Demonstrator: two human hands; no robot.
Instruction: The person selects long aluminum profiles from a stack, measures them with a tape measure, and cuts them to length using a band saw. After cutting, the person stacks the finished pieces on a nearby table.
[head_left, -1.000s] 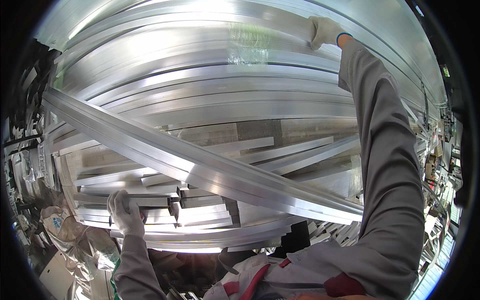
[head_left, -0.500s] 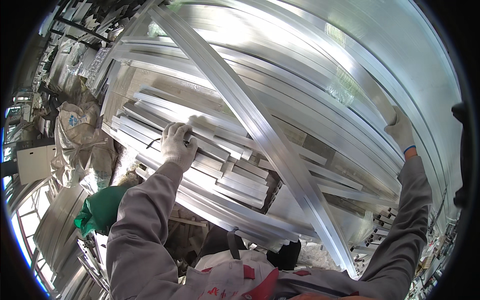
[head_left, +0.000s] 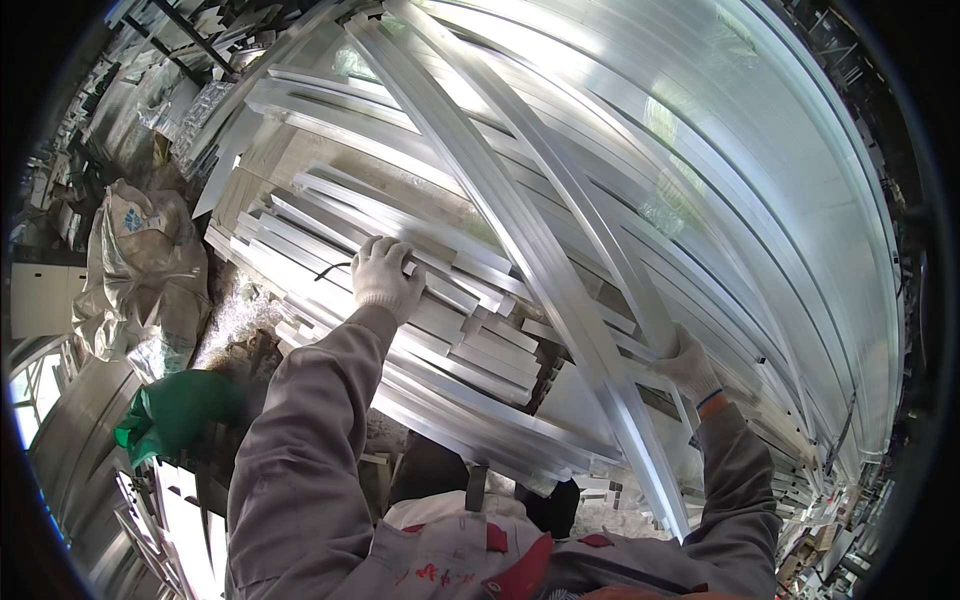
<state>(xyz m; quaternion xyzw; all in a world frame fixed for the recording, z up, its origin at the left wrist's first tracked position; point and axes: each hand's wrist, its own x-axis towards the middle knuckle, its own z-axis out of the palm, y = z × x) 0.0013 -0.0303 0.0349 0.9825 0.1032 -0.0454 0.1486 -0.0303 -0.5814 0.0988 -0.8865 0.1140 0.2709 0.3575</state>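
Long silver metal profiles, apparently aluminium, cross a pile of other bars diagonally. My gloved right hand (head_left: 688, 368) grips one long flat profile (head_left: 565, 185) near its lower end. Beside it lies a second long profile (head_left: 490, 200), which that hand does not touch. My left hand (head_left: 388, 280), in a white glove, rests with curled fingers on a bundle of short metal bars (head_left: 480, 350). A thin black strip (head_left: 333, 268) pokes out to the left of these fingers, and a small dark spot shows by the thumb. What lies under the left palm is hidden.
Wide sheet-like metal lengths (head_left: 780, 150) fill the far right. On the left stand a beige woven sack (head_left: 145, 270) and a green bag (head_left: 180, 415). A white box (head_left: 45, 300) is at the left rim. Metal offcuts (head_left: 150, 520) lie at the lower left.
My right hand has swung the long profile left and closer to me, beside the other diagonal one. My left hand stays on the short bars. The whole view has shifted slightly.
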